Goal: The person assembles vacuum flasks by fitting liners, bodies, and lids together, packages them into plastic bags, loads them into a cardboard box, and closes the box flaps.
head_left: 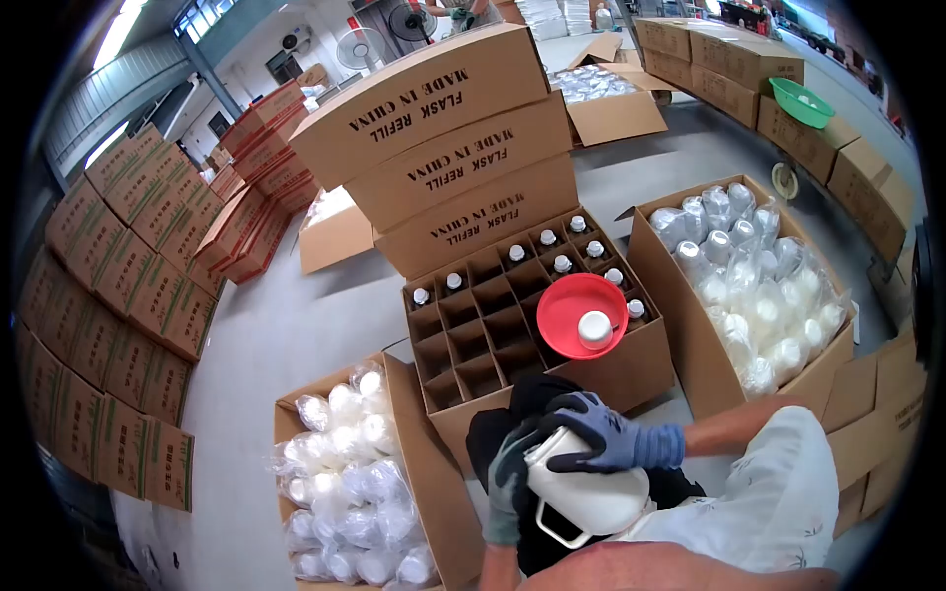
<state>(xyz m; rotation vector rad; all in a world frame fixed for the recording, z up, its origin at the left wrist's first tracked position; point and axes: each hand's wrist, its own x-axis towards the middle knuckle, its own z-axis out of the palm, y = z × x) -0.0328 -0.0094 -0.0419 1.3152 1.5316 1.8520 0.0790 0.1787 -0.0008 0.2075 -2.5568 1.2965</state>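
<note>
A white flask [591, 488] with a side handle lies tilted across my lap, its narrower end pointing up and left. My gloved right hand [596, 435] is wrapped over its upper side. At that narrower end, my gloved left hand [509, 483] grips the flask too; part of its fingers is hidden. Just beyond my knees stands a divided carton [463, 345], with silver-capped bottles in several compartments and other compartments without any. A red bowl [557, 315] rests on the carton's right side, holding a white cup-shaped piece [595, 329].
Open boxes of plastic-wrapped white items stand at left [414, 463] and right [680, 295]. Printed cartons [443, 108] rise behind the divided one. More boxes [128, 295] are stacked far left. A green basin [800, 103] sits on cartons at right. Another person [463, 12] is at the back.
</note>
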